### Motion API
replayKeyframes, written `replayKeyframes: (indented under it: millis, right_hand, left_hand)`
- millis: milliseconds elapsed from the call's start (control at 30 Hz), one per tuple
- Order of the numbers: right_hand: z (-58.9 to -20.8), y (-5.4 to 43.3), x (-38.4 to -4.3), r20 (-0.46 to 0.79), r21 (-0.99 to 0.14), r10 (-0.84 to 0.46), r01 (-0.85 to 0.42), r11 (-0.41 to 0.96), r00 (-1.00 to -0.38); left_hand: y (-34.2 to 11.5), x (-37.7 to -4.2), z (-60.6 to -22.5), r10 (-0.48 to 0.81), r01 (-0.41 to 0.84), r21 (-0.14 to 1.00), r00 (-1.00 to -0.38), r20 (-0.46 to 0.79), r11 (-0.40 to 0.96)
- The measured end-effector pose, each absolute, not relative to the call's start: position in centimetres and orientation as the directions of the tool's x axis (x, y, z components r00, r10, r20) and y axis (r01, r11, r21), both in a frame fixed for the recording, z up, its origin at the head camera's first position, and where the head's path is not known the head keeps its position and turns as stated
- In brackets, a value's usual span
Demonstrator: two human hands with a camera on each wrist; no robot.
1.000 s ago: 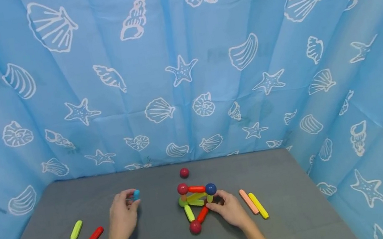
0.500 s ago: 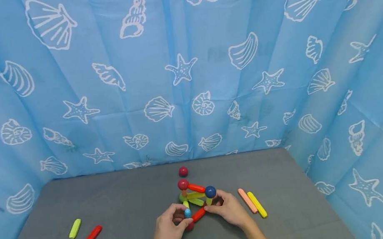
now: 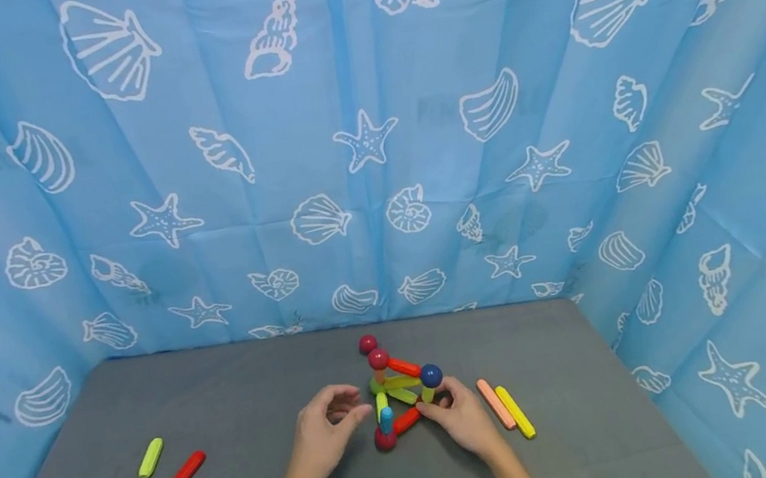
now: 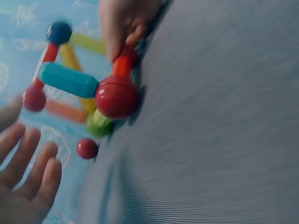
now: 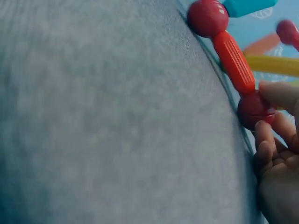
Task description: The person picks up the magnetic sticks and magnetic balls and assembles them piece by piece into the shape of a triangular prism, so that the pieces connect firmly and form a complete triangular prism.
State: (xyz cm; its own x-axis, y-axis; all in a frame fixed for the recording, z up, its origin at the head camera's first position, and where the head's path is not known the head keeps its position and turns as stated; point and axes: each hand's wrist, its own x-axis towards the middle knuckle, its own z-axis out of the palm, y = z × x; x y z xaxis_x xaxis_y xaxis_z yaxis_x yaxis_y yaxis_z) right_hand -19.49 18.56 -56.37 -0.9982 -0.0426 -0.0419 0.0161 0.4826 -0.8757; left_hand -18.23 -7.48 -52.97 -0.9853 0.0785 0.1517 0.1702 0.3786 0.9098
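A frame of magnetic building rods and balls stands mid-table. A blue rod (image 3: 386, 420) rises from its front red ball (image 3: 385, 439); in the left wrist view this blue rod (image 4: 67, 80) touches only the ball beneath it. My left hand (image 3: 320, 435) hovers just left of the rod, fingers apart and holding nothing. On the other side, my right hand (image 3: 462, 420) pinches a red ball (image 5: 254, 109) at the frame's base, joined to a red rod (image 5: 234, 63). A dark blue ball (image 3: 431, 375) and another red ball (image 3: 379, 359) form upper corners, linked by a red rod (image 3: 403, 367).
A loose red ball (image 3: 368, 345) lies behind the frame. To the left are a lime rod (image 3: 150, 459) and a red rod (image 3: 188, 470). Right of my right hand lie a peach rod (image 3: 496, 403) and a yellow rod (image 3: 515, 411). A blue curtain (image 3: 375, 189) hangs behind the table.
My left hand has carried the blue rod in from the left, stood it on the front ball, let go and drawn back left. The frame has shifted slightly; my right hand keeps its grip.
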Motion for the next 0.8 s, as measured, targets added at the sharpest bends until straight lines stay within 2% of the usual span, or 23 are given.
replayKeyframes:
  millis: [167, 400, 533, 800]
  right_hand:
    - [-56.5, 18.8, -19.4, -0.026, -0.893, 0.036, 0.039, 0.448, -0.999]
    - [-56.5, 18.5, -19.4, -0.033, -0.909, 0.040, 0.046, 0.414, -0.999]
    - [-56.4, 18.4, -19.5, -0.046, -0.911, 0.019, 0.050, 0.410, -0.999]
    - [-56.4, 19.0, -19.3, -0.069, -0.912, 0.041, 0.080, 0.403, -0.997]
  left_hand:
    - [-7.0, -23.0, -53.2, -0.033, 0.152, 0.882, -0.982, 0.186, 0.445]
    - [-5.9, -28.5, -54.1, -0.041, 0.087, 0.843, -0.991, 0.129, 0.531]
    - [-5.1, -29.8, -54.4, -0.058, 0.061, 0.821, -0.992, 0.114, 0.568]
    - [-2.9, -30.4, -55.0, -0.058, 0.049, 0.706, -0.990, 0.127, 0.707]
